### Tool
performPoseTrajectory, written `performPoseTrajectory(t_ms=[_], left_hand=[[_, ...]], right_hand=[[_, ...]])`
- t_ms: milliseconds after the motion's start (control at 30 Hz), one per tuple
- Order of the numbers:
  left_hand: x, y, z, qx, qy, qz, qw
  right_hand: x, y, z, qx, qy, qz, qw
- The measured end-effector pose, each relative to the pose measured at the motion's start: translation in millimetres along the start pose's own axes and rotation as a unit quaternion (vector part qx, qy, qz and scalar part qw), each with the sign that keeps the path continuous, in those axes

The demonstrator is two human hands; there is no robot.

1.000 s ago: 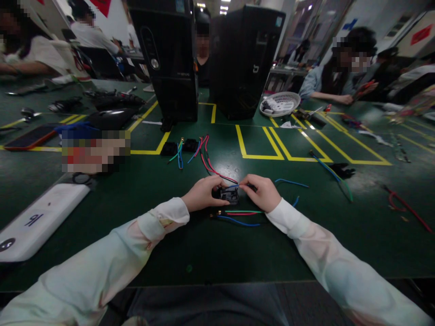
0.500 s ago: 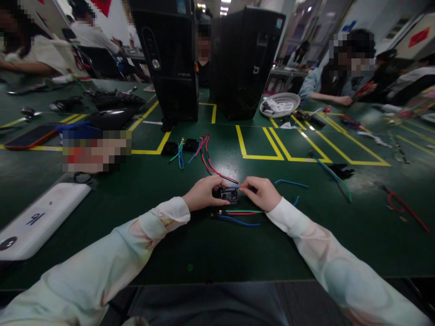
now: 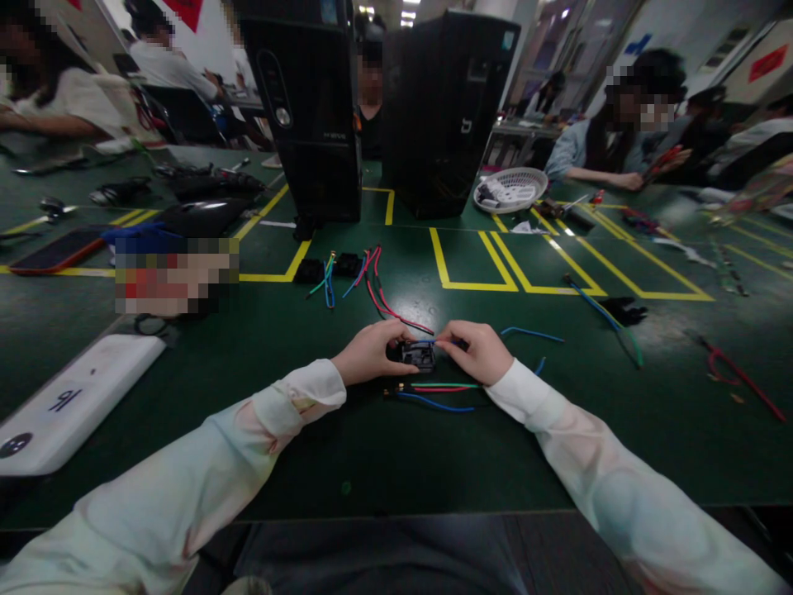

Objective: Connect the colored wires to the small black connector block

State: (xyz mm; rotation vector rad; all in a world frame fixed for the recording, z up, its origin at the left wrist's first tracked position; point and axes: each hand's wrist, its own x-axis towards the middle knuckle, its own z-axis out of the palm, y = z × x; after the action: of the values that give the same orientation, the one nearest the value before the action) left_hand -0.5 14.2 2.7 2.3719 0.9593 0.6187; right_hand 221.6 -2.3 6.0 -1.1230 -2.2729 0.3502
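My left hand (image 3: 370, 353) is closed on a small black socket block (image 3: 416, 355) that rests on the green table (image 3: 396, 454). My right hand (image 3: 479, 351) pinches a blue wire (image 3: 429, 340) whose end lies at the top of the block. A red wire (image 3: 396, 316) runs from the block away toward the table's middle. Loose red, green and blue wires (image 3: 434, 393) lie just in front of my hands. Two more black blocks with coloured wires (image 3: 338, 268) sit farther back.
Two black computer towers (image 3: 310, 107) stand at the back. A white basket (image 3: 511, 189) is at back right, a white device (image 3: 68, 405) at near left. Yellow tape lines (image 3: 477, 285) mark the table. Stray wires (image 3: 604, 318) lie right. Other people sit around the table.
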Motion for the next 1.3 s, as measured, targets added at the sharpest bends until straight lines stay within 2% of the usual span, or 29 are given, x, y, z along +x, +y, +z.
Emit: performPoseTrajectory(t_ms=[100,267,467,667,833,1033,1300], left_hand=[[0.0,-0.3,0.4,0.002,0.003,-0.001,1.0],[-0.1,-1.1,0.8,-0.009,0.005,0.003,1.0],[0.5,0.0,1.0,-0.003,0.006,-0.003,1.0],[0.1,0.3,0.6,-0.007,0.005,-0.006,1.0],[0.3,-0.5,0.5,-0.009,0.007,-0.001,1.0],[0.5,-0.5,1.3,-0.007,0.007,-0.001,1.0],[0.2,0.1,0.9,-0.007,0.007,-0.003,1.0]], right_hand=[[-0.1,-1.3,0.7,-0.014,0.017,0.014,1.0],[-0.9,-5.9,-1.9,-0.011,0.007,-0.023,1.0],[2.6,-7.8,-2.5,-0.03,0.031,0.014,0.999],[-1.2,-9.4,-4.9,-0.011,0.003,-0.018,1.0],[-1.3,-7.5,-2.3,-0.017,0.008,0.025,1.0],[-2.9,-4.6,-0.7,0.014,-0.006,-0.004,1.0],[-0.6,-3.9,-2.7,0.002,-0.005,-0.001,1.0]])
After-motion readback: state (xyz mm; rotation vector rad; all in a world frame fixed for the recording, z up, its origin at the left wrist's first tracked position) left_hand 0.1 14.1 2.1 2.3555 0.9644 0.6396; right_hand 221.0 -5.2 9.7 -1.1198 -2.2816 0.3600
